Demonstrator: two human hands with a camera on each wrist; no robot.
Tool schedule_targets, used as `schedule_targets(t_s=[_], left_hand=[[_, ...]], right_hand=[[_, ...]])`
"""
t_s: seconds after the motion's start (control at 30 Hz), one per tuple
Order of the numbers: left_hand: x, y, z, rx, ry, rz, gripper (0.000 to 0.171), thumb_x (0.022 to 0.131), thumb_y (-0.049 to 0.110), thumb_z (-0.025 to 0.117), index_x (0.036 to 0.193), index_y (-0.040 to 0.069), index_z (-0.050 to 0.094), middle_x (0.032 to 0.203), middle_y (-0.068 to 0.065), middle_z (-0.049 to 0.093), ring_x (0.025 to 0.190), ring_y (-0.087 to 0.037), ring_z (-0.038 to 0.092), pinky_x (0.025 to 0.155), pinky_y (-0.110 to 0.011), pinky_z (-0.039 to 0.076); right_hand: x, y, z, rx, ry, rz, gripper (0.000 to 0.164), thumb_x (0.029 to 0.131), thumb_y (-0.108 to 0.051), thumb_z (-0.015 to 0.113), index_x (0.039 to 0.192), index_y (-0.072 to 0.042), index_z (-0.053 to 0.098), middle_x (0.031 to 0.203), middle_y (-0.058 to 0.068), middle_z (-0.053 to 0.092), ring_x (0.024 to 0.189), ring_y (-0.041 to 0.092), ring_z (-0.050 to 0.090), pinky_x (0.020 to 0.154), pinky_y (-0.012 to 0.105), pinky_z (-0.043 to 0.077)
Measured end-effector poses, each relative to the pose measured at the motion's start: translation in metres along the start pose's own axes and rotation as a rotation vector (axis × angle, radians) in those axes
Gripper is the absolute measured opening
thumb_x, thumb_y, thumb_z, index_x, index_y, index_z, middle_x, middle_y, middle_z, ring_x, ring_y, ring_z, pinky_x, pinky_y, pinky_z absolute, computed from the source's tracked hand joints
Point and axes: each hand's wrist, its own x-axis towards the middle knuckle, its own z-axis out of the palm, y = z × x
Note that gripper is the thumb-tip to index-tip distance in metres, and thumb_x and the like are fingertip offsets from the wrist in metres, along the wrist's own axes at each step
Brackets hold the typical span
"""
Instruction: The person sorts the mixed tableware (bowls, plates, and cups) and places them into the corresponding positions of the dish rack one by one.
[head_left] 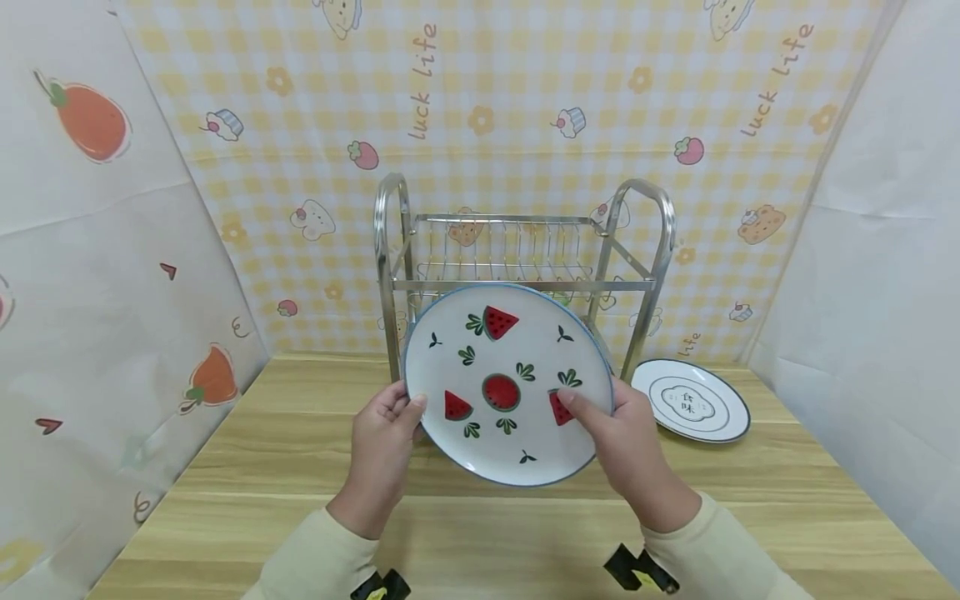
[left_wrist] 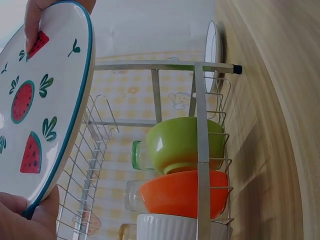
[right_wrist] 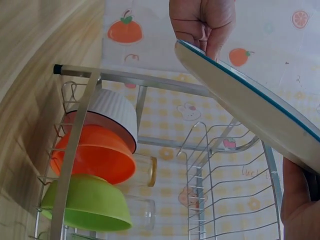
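Both hands hold up a round white plate (head_left: 517, 450) with a blue rim and painted watermelon slices. My left hand (head_left: 381, 446) grips its left edge, thumb on the face and fingers behind. At the right edge my right hand (head_left: 633, 437) pinches it, the thumb lying over a melon slice. The plate is tilted, its painted face toward the head camera, in front of a metal dish rack (head_left: 525, 285). In the right wrist view the plate's cream underside (right_wrist: 250, 105) shows beside the rack's upper wire tier.
A second white plate (head_left: 705, 417) with dark rings lies on the wooden table (head_left: 300, 417) right of the rack. On the lower tier sit a green bowl (left_wrist: 175, 145), an orange bowl (left_wrist: 175, 195) and a white ribbed bowl (left_wrist: 165, 227), with several glasses (right_wrist: 145, 170) behind.
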Motion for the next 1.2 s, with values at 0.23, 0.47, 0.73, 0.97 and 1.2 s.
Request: schedule_targets(t_s=[0.23, 0.47, 0.73, 0.97, 1.2], left_hand=[[0.0, 0.003, 0.002, 0.017, -0.046, 0.005, 0.035, 0.099, 0.006, 0.051, 0.133, -0.004, 0.05, 0.13, -0.019, 0.059, 0.113, -0.029, 0.062, 0.088, -0.031, 0.052], [0.003, 0.01, 0.008, 0.034, -0.054, -0.007, 0.035, 0.098, 0.005, 0.052, 0.132, -0.004, 0.05, 0.126, -0.02, 0.061, 0.107, -0.027, 0.064, 0.084, -0.028, 0.054], [0.005, 0.023, 0.007, 0.113, -0.11, 0.025, 0.036, 0.096, 0.01, 0.06, 0.129, -0.002, 0.054, 0.116, -0.018, 0.064, 0.101, -0.024, 0.064, 0.084, -0.029, 0.054], [0.009, 0.032, 0.001, 0.223, -0.107, 0.049, 0.04, 0.094, 0.015, 0.063, 0.13, 0.002, 0.053, 0.116, -0.014, 0.064, 0.105, -0.023, 0.063, 0.09, -0.03, 0.052], [0.014, 0.039, -0.014, 0.316, -0.05, 0.111, 0.039, 0.095, 0.014, 0.062, 0.13, 0.0, 0.051, 0.119, -0.016, 0.063, 0.11, -0.023, 0.061, 0.085, -0.016, 0.049]], right_hand=[[0.002, -0.007, -0.003, 0.003, 0.023, 0.018, 0.027, 0.092, -0.01, 0.063, 0.115, 0.006, 0.062, 0.103, 0.022, 0.07, 0.078, 0.018, 0.072, 0.064, 0.039, 0.058], [0.003, -0.013, -0.01, -0.024, 0.04, 0.023, 0.029, 0.093, -0.013, 0.062, 0.116, 0.005, 0.061, 0.102, 0.019, 0.071, 0.076, 0.014, 0.071, 0.064, 0.037, 0.058], [0.005, -0.027, -0.017, -0.054, 0.063, 0.029, 0.032, 0.094, -0.016, 0.062, 0.12, 0.004, 0.061, 0.106, 0.017, 0.07, 0.078, 0.009, 0.07, 0.067, 0.034, 0.058], [0.01, -0.04, -0.023, -0.035, 0.072, 0.015, 0.035, 0.095, -0.015, 0.061, 0.123, 0.006, 0.058, 0.108, 0.015, 0.069, 0.079, 0.009, 0.07, 0.068, 0.036, 0.058], [0.018, -0.054, -0.034, 0.053, 0.06, 0.007, 0.044, 0.095, -0.018, 0.062, 0.129, 0.007, 0.05, 0.1, -0.003, 0.07, 0.083, 0.009, 0.07, 0.071, 0.033, 0.057]])
